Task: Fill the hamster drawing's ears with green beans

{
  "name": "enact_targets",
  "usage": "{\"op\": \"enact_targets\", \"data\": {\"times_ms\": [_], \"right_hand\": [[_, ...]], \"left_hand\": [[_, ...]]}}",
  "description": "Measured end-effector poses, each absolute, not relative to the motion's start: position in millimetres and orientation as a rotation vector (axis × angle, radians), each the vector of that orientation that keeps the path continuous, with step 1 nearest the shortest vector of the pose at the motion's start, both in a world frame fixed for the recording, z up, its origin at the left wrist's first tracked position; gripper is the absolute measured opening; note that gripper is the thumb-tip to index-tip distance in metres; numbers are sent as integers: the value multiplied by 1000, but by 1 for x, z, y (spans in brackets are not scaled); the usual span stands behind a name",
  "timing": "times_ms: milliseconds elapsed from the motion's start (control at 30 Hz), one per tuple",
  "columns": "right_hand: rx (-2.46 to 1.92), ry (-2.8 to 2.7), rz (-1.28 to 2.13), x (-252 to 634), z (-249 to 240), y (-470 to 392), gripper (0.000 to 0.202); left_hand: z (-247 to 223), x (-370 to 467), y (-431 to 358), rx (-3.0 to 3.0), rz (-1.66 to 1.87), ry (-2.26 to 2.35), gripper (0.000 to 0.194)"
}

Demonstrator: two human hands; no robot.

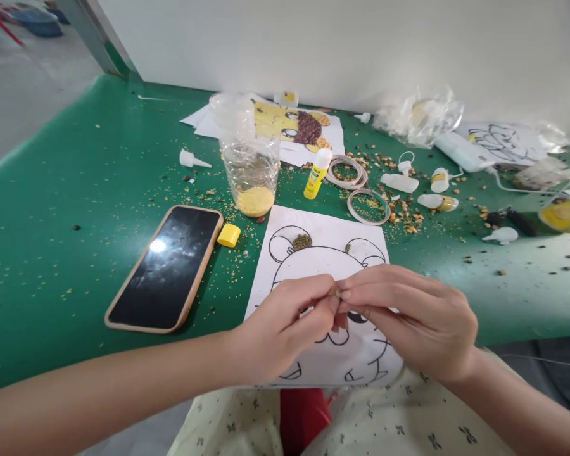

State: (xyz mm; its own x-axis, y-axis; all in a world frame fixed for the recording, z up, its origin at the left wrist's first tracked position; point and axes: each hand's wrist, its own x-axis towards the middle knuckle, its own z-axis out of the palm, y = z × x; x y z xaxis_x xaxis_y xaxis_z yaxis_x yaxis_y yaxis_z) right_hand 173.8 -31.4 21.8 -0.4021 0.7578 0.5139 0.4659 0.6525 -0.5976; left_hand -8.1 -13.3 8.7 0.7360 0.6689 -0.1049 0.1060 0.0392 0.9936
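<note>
A white sheet (294,259) with a black outline drawing of a bear-like face lies on the green table in front of me. Small green beans (303,242) fill part of its left ear. Over the middle of the sheet, my left hand (294,316) and my right hand (408,313) meet at the fingertips. My left thumb and index finger pinch a tiny pale bean (338,293). The fingers of my right hand are pressed together against it. Both hands hide part of the drawn face.
A phone (166,269) and a yellow cap (228,235) lie left of the sheet. Behind stand a plastic cup (251,171) of yellow grains and a glue stick (318,173). Tape rolls (368,207), small bottles (399,183) and scattered seeds lie further right.
</note>
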Motion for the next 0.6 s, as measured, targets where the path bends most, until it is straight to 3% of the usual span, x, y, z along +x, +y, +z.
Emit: {"op": "enact_targets", "data": {"times_ms": [600], "right_hand": [[-1033,-1983,484,166,21,-34,18]], "left_hand": [[4,-8,-14,1427,525,617,22]]}}
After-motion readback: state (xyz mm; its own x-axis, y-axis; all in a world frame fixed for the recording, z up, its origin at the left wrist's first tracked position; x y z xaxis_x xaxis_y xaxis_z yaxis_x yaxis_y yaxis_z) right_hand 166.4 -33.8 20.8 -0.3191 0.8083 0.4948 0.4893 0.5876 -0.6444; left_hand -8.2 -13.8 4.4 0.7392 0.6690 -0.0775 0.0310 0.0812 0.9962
